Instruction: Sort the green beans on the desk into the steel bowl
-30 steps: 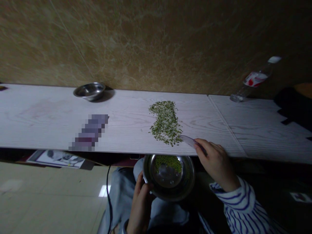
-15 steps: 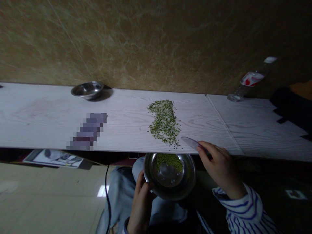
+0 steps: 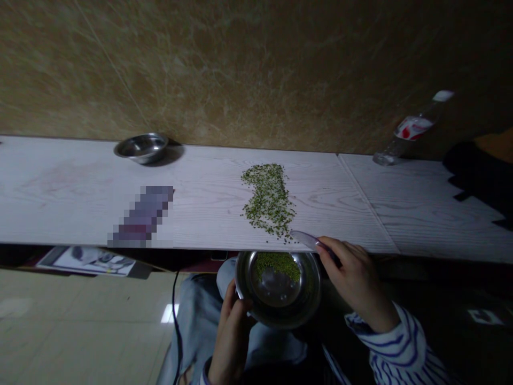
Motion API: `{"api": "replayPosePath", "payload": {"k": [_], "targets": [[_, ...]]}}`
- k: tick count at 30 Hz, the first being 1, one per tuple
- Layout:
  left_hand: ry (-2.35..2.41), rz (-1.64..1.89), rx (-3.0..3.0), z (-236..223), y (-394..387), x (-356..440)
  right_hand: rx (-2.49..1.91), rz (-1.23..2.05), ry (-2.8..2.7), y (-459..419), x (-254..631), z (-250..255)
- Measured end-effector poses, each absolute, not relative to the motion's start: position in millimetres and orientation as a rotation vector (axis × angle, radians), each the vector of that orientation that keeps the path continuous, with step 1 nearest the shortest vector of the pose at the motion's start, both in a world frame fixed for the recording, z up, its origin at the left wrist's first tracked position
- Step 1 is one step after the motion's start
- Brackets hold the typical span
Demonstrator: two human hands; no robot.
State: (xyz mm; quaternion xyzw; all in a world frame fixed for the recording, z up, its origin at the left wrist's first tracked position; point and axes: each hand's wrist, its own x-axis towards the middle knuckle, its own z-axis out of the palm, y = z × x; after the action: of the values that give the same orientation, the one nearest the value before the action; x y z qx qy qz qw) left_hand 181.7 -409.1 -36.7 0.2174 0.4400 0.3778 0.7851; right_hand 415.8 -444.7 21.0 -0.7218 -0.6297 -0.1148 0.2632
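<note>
Clamping a large bowl (image 3: 276, 293) by the rim below the tabletop (image 3: 204, 214) with left hand (image 3: 234, 325); pinching a clear scraper (image 3: 305, 239) in right hand (image 3: 355, 270) beside green grains (image 3: 260, 206); seemingly partway, with some bowled, many left spread on the tabletop.

basin (image 3: 286, 319): far rim hidden | purplish oblong (image 3: 142, 215): pixelated | striped sleeve (image 3: 401, 339): cut off below

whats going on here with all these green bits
A person's left hand grips the rim of a metal bowl, held just below the edge of the white table. Some green bits lie inside it. The right hand holds a thin see-through tool, its tip beside more green bits scattered on the tabletop.
</note>
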Motion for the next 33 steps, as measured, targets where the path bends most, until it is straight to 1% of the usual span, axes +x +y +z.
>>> {"api": "replayPosePath", "payload": {"k": [5,29,33], "targets": [[0.951,0.817,0.443,-37,-409,183,-1.947,-0.376,-1.717,-442,420,19],[0.988,0.813,0.447,-37,-409,183,-1.89,-0.252,-1.767,-440,402,23],[0.995,0.823,0.448,-36,-409,183,-1.886,-0.288,-1.758,-439,403,24]]}}
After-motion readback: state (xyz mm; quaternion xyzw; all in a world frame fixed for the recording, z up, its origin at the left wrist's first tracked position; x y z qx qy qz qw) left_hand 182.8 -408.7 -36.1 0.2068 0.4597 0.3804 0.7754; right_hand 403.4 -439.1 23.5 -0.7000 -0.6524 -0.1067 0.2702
